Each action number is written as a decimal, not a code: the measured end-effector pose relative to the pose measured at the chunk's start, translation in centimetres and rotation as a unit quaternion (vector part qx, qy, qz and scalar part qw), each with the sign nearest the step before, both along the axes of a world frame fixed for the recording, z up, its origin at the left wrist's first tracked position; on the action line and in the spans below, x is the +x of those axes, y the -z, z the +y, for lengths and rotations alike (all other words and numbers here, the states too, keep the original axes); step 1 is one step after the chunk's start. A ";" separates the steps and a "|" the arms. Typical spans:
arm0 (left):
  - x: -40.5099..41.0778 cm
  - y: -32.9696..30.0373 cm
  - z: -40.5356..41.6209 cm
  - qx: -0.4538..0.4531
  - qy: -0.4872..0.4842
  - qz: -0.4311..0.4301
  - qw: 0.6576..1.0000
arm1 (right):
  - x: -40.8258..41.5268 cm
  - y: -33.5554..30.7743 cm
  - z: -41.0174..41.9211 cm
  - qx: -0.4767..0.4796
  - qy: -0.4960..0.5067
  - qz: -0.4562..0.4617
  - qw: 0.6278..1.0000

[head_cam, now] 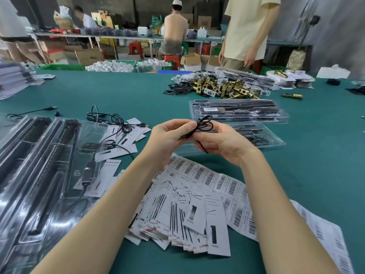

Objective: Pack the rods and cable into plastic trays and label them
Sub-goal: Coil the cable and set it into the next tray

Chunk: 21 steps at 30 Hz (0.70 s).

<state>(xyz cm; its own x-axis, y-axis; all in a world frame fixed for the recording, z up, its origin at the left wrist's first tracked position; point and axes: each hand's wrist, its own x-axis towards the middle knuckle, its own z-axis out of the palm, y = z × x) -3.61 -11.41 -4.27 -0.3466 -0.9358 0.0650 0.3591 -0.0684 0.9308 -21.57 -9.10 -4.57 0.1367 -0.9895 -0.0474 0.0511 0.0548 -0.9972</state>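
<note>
1. I see a thin black cable point(201, 126), coiled into small loops, held up above the green worktop point(118, 95) between both hands, just in front of the trays.
2. My left hand point(169, 138) pinches the bundle from the left, its fingers point(183, 125) curled round the coil.
3. My right hand point(223, 144) grips it from the right, fingers clenched on the cable, with one loose end hanging below the palm.
4. Just behind the hands lies an open clear plastic tray point(262, 137) with dark parts in it; beyond that sits a stack of filled clear trays of black rods point(237, 110), one bearing a barcode sticker.
5. Under my forearms lie a fanned pile of white printed cards point(189, 218) and sheets of barcode labels point(223, 180).
6. To the left are large clear trays holding long black rods point(39, 167), with more loose black cables point(112, 119) on cards beside them.
7. Farther back on the right is a heap of brass latch parts point(223, 88).
</note>
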 end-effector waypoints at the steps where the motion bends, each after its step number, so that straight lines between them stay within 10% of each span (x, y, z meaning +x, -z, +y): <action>1: 0.1 0.0 -0.1 -0.014 -0.002 -0.021 1.000 | 0.1 0.0 0.0 -0.009 0.007 0.012 1.000; 11: 0.5 0.0 -0.4 -0.161 -0.087 -0.177 0.967 | 0.8 -0.2 0.0 -0.049 0.036 0.081 0.995; 21: 2.6 -2.4 0.0 -0.229 0.128 -0.247 0.933 | -1.5 -0.7 0.1 -0.068 -0.010 0.328 0.942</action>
